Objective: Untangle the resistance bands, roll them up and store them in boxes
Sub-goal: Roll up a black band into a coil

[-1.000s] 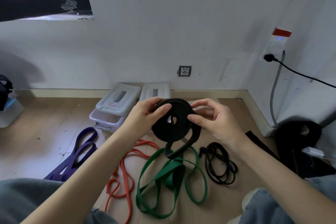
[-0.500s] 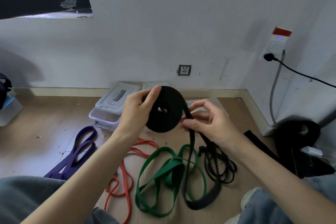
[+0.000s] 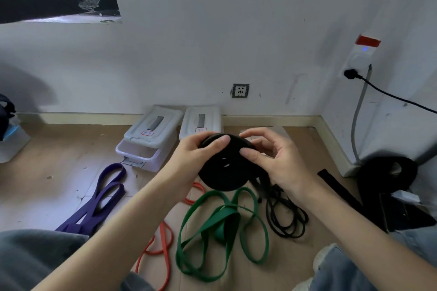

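Note:
Both hands hold a black resistance band [image 3: 224,168] wound into a thick flat roll above the floor. My left hand [image 3: 196,151] grips its left rim, thumb on the face. My right hand [image 3: 272,158] pinches the right rim, and a short blurred tail hangs below it. On the floor lie a green band [image 3: 222,224], an orange band [image 3: 163,243], a purple band [image 3: 99,198] and a thin black band [image 3: 286,217]. Two white lidded boxes stand by the wall: the left box [image 3: 151,139] with its lid shifted back, and the right box [image 3: 201,120].
My knees in jeans frame the bottom corners. A black strap [image 3: 340,186] and a dark bag [image 3: 387,172] lie at the right by the wall corner. A power cable [image 3: 387,94] runs from a wall socket. Blue-and-white items [image 3: 9,134] sit at far left.
The long loose tail that hung down to the floor half a second ago has been wound onto the roll. The roll is lower and tilted flatter, with both hands closed around its rim.

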### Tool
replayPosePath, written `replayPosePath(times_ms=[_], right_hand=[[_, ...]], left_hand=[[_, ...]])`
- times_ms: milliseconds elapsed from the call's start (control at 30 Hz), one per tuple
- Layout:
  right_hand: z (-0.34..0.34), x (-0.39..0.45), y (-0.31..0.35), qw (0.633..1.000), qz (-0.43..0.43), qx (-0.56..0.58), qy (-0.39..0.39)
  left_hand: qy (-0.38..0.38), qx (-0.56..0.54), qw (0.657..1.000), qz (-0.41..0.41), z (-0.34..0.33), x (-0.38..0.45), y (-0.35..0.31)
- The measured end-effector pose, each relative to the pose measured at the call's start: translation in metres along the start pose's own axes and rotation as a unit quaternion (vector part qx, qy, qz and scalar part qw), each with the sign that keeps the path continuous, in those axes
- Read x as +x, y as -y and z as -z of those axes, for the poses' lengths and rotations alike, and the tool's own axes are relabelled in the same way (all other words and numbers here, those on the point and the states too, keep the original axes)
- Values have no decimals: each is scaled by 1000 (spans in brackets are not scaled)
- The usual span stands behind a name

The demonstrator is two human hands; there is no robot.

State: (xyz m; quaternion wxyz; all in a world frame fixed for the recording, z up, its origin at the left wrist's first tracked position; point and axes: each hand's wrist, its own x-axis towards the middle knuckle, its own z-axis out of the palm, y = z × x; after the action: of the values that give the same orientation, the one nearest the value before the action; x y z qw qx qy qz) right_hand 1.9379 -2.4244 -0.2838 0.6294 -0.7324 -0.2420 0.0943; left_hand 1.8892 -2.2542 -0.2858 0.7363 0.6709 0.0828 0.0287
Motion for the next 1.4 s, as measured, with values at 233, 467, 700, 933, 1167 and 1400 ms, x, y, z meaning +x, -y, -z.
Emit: replayPosePath(times_ms=[233,467,700,933,1167,1400], right_hand=[[1,4,1,1000,-6,-28,12],[9,1,-2,996,10,-85,15],[5,0,-5,991,11,-129,23],[2,-2,-6,999,-24,-20,30],[-8,-2,-14,999,-34,9,-10],[6,2,-8,996,12,-85,-15]], left_hand=[[-34,-130,989,56,3,6,-4],[73,-43,993,88,15,11,-10],[109,116,986,45,4,6,-1],[-70,-28,997,32,15,15,-18],[-144,-95,983,55,-1,16,-4],[72,16,993,95,15,10,5]])
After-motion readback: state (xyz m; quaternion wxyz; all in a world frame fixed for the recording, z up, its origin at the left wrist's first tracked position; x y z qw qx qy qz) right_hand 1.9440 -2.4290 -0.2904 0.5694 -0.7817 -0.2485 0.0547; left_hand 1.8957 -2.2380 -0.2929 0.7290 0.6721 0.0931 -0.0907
